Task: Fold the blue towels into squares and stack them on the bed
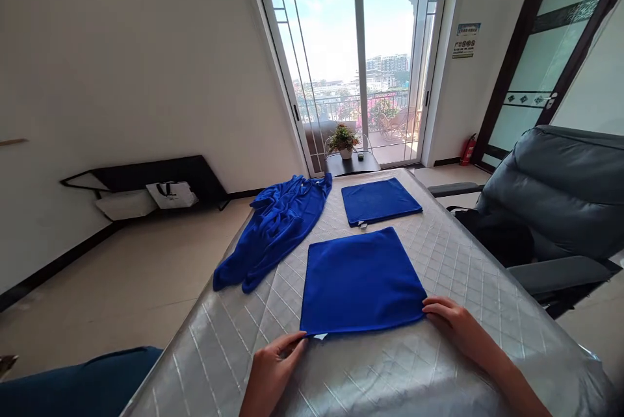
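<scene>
A bright blue cloth lies flat as a near square on the silver quilted table cover. My left hand pinches its near left corner between thumb and fingers, beside a small white tag. At the near right corner, my right hand has its fingers closed on the cloth's edge. Behind it rests a darker blue folded cloth with a white tag at its front edge. To the left of both, a crumpled blue garment is spread near the table's left edge.
A dark armchair holding a black item stands along the right side. Beyond the far edge is a small table with a potted plant. Teal upholstery shows at the lower left. White bags lie by the left wall.
</scene>
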Demonstrator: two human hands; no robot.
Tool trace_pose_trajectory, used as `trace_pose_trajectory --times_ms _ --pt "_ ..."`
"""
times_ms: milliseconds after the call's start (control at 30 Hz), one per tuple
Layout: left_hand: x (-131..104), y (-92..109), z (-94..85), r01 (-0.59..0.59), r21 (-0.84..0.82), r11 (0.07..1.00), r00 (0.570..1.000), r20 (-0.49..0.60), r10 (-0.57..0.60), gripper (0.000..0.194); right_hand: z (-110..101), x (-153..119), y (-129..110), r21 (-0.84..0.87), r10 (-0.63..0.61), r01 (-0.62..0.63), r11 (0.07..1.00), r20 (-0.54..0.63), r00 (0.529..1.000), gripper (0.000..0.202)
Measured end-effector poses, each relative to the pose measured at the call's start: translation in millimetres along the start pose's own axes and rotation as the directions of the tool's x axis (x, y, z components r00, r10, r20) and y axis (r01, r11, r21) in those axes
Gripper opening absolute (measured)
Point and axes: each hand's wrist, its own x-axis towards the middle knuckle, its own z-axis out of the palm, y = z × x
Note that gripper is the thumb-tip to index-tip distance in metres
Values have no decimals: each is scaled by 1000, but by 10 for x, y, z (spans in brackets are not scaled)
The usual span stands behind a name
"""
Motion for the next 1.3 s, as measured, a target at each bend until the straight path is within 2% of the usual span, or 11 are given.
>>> trace_pose_trajectory --times_ms 133,233,400,500,600,800,900,1000,1133,1233,1300 --pt "-61 88 37 93 2 996 996 -14 -93 44 82 -107 84 -31 -12 10 999 -51 999 30" --pt "-71 129 71 155 32 987 988 -28 -154 42 84 -144 91 -72 -21 17 997 -60 998 29" --pt "-103 7 167 210 97 973 971 -140 -195 30 93 -189 50 -125 -54 51 991 -21 998 30" --pt "-148 -73 201 237 122 964 963 -162 -217 27 87 -208 -9 -151 -45 47 987 16 999 31" --pt "-203 -111 233 234 178 956 965 -165 -206 26 75 -202 -59 -186 -41 46 982 31 999 32" --pt "-267 -152 339 159 315 936 975 -202 -98 28 -1 -101 -134 -250 13 13 968 102 995 28" --pt "-268 -169 376 143 373 917 980 -180 -80 26 -89 -33 -272 -275 101 -49 960 177 979 22" --pt "-246 -173 373 139 423 896 986 -145 -84 23 -116 74 -459 -274 144 -81 958 217 965 30" --pt "-190 -144 334 124 470 874 990 -119 -77 19 112 271 -534 -324 104 -58 944 127 986 44" --pt "-166 -106 312 132 494 859 991 -81 -105 19 425 341 -412 -428 90 -71 901 25 996 50" --pt "-172 -97 300 157 512 845 987 -56 -149 20 611 324 -311 -495 80 -65 867 11 997 56"
